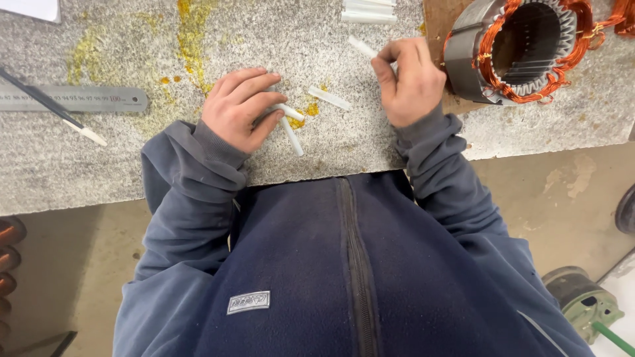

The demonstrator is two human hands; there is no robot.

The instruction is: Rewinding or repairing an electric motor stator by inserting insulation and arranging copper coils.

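Observation:
My left hand [239, 108] rests on the grey stone bench [317, 152], its fingers closed over two short white strips [291, 129] that stick out toward me. My right hand [410, 80] is raised a little to the right, pinching another white strip [362, 46] between thumb and fingers. A loose white strip [329, 98] lies flat on the bench between the two hands. A motor stator [522, 49] with copper windings sits just right of my right hand.
A steel ruler [73, 99] and a thin dark tool with a white tip [56, 112] lie at the left. More white strips [368, 11] are stacked at the far edge. Yellow stains [192, 33] mark the bench. A green motor part [585, 301] sits on the floor.

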